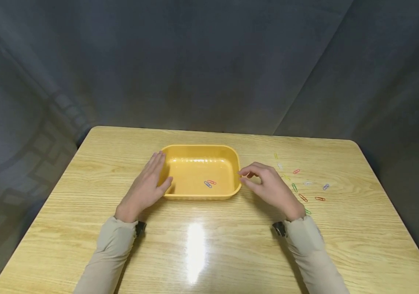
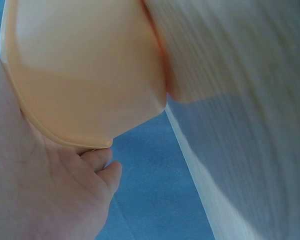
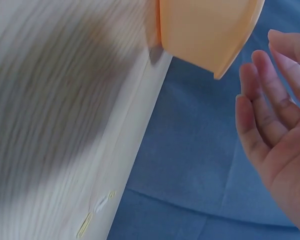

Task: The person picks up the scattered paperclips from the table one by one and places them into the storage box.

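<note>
A yellow plastic basin (image 1: 202, 197) stands on the table, with a blue paper clip (image 1: 207, 184) and a red paper clip (image 1: 211, 182) on its floor. My left hand (image 1: 145, 188) rests along the basin's left end, fingers extended and thumb over the inner side of the rim. In the left wrist view the palm lies against the rim. My right hand (image 1: 269, 185) is just outside the basin's right end, thumb and index tips close together at the rim. The right wrist view shows its fingers (image 3: 265, 95) loosely bent, with nothing visible between them.
Several coloured paper clips lie scattered on the table right of my right hand, among them a pink one (image 1: 296, 171), a purple one (image 1: 326, 187) and a dark red one (image 1: 320, 199). A dark curtain (image 1: 209, 69) hangs behind the wooden table (image 1: 238, 253).
</note>
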Demonstrator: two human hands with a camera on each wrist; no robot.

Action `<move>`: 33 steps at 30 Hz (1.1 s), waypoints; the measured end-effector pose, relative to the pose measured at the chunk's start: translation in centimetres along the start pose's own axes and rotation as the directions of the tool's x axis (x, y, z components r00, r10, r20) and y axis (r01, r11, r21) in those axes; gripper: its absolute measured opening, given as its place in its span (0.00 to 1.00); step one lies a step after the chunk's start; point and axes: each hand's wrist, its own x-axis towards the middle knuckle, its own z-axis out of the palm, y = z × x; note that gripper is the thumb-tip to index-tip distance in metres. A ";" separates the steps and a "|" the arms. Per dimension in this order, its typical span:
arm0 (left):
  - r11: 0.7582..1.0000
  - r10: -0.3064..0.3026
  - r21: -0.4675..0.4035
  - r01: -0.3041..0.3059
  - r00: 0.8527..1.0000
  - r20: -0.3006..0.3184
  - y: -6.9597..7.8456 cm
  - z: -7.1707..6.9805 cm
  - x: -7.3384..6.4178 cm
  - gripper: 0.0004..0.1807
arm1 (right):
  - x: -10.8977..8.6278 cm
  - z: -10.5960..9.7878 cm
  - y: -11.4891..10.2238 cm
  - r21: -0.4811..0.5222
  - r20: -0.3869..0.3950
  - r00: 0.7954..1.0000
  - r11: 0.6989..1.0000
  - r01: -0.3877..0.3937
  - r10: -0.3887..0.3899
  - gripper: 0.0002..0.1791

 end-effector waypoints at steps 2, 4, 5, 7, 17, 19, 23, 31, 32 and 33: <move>1.000 0.002 0.002 -0.002 1.000 -0.003 0.0 0.0 0.0 0.42 | -0.3 -0.2 0.1 -0.006 -0.008 1.000 1.000 -0.003 0.003 0.09; 1.000 0.002 0.002 -0.002 1.000 -0.002 -0.1 0.0 0.0 0.42 | -0.6 -0.3 0.3 -0.013 -0.017 1.000 1.000 -0.005 0.005 0.09; 1.000 0.002 0.002 -0.002 1.000 -0.002 -0.1 0.0 0.0 0.42 | -0.7 -0.4 0.4 -0.016 -0.021 1.000 1.000 -0.004 0.004 0.09; 1.000 -0.001 0.000 0.001 1.000 0.000 0.0 0.0 0.0 0.42 | -0.9 -0.5 0.6 -0.024 -0.031 1.000 1.000 0.001 -0.001 0.09; 1.000 -0.008 -0.011 0.008 1.000 0.007 0.1 0.0 0.0 0.43 | -2.3 -1.4 1.5 -0.070 -0.047 0.999 0.998 -0.007 0.003 0.09; 1.000 -0.007 -0.011 0.007 1.000 0.008 0.1 0.0 0.0 0.43 | -2.7 -1.7 1.6 -0.082 -0.048 0.999 0.996 -0.018 0.014 0.10; 1.000 -0.010 -0.015 0.010 1.000 0.007 0.1 0.1 0.0 0.43 | -3.6 -2.1 2.0 -0.096 -0.043 0.998 0.995 -0.041 0.037 0.11; 1.000 -0.009 -0.009 0.009 1.000 0.008 0.0 0.1 0.0 0.43 | -5.3 -2.9 3.2 -0.149 -0.076 0.996 0.988 -0.047 0.036 0.11; 1.000 -0.008 -0.007 0.008 1.000 0.008 0.0 0.1 0.0 0.43 | -5.5 -2.9 3.4 -0.155 -0.079 0.996 0.987 -0.048 0.036 0.11; 1.000 -0.008 -0.005 0.008 1.000 0.009 0.0 0.1 0.0 0.43 | -5.7 -3.0 3.5 -0.163 -0.081 0.996 0.986 -0.048 0.035 0.11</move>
